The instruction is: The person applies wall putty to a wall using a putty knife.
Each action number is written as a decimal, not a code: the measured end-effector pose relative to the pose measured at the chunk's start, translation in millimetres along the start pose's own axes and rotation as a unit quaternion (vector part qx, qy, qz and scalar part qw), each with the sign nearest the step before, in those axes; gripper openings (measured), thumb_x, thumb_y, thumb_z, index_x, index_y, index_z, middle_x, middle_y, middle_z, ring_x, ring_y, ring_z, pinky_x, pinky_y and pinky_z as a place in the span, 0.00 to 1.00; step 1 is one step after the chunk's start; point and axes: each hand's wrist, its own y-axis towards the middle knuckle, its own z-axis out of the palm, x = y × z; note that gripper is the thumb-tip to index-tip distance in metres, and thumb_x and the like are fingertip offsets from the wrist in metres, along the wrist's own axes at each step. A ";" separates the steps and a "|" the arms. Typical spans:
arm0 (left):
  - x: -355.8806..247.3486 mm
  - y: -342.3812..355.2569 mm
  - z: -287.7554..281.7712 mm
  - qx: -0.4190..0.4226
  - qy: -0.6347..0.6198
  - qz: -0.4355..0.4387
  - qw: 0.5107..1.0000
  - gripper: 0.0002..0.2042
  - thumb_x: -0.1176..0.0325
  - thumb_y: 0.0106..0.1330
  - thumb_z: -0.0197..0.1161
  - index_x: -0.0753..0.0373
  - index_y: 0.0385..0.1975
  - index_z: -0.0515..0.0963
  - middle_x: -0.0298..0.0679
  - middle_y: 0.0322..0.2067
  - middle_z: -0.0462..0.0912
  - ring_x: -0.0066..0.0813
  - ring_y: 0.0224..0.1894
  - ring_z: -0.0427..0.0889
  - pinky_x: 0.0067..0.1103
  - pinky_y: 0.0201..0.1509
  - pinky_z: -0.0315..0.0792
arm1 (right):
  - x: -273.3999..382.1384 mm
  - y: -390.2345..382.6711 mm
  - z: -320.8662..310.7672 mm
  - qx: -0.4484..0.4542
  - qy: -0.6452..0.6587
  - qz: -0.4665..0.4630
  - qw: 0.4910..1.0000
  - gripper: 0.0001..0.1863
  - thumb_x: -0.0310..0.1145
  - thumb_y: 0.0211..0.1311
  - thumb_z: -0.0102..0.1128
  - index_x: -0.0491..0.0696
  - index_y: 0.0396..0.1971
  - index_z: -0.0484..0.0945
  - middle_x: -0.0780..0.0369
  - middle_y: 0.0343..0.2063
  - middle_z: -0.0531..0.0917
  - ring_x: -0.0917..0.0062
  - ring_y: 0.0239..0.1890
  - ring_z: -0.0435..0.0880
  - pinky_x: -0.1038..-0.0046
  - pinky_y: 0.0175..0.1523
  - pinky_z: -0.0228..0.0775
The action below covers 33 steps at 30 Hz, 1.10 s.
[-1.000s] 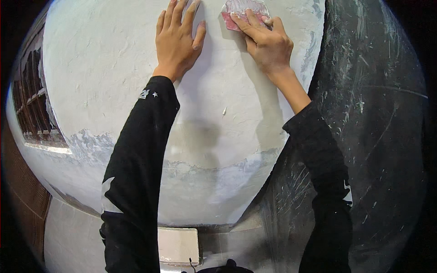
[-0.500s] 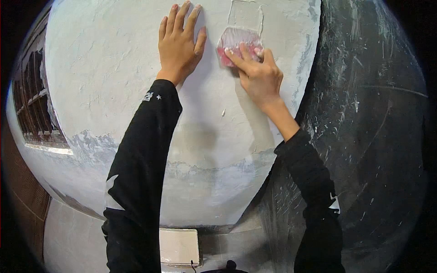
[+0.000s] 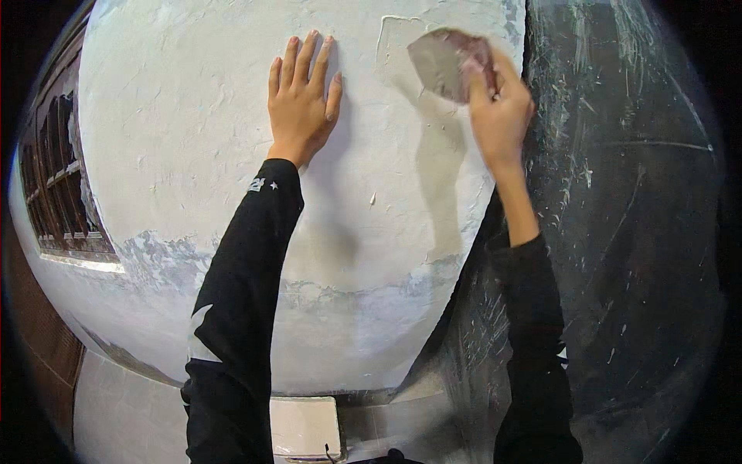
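My left hand (image 3: 303, 104) lies flat on the white plastered wall (image 3: 178, 155), palm down with the fingers apart. To its right, my right hand (image 3: 501, 116) grips a putty scraper (image 3: 437, 66), blurred by motion, with a wide blade and a reddish part under my fingers. A thin raised line of plaster (image 3: 382, 35) shows just left of the blade, and my right hand's shadow falls below it on the wall. Both my forearms are in black sleeves.
A dark, scuffed surface (image 3: 618, 232) borders the white wall on the right. At the far left are a barred window (image 3: 62, 185) and a brown surface (image 3: 42, 325). Grey tiled floor (image 3: 124, 394) and a cream rectangular board (image 3: 301, 425) show at the bottom.
My right hand has moved the scraper down, then lifted it up and to the right, its blade turned. My left hand has slid slightly lower in view.
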 end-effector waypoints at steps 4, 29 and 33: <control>-2.0 -2.7 4.0 -0.007 -0.005 0.003 1.000 0.27 0.57 0.72 0.48 0.48 0.72 0.61 0.36 0.72 0.61 0.38 0.77 0.52 0.40 0.78 0.44 | -46.0 46.1 22.4 -0.004 0.097 0.092 0.991 0.21 0.28 0.66 0.61 0.41 0.58 0.77 0.56 0.39 0.88 0.79 0.42 0.85 0.77 0.48 0.75; 1.1 -6.3 2.8 -0.015 0.007 0.001 1.000 0.26 0.58 0.70 0.50 0.46 0.70 0.65 0.36 0.71 0.64 0.39 0.75 0.56 0.40 0.77 0.48 | -74.2 48.2 31.0 -0.165 0.064 0.069 0.982 0.17 0.24 0.63 0.56 0.38 0.52 0.80 0.58 0.38 0.88 0.77 0.43 0.85 0.78 0.48 0.76; 2.4 -6.7 4.3 -0.011 0.010 -0.001 1.000 0.26 0.58 0.70 0.50 0.47 0.70 0.65 0.36 0.71 0.64 0.40 0.75 0.56 0.40 0.77 0.48 | -57.3 49.3 60.6 -0.116 0.114 0.033 0.986 0.17 0.20 0.63 0.54 0.39 0.51 0.81 0.59 0.41 0.87 0.78 0.42 0.85 0.76 0.48 0.77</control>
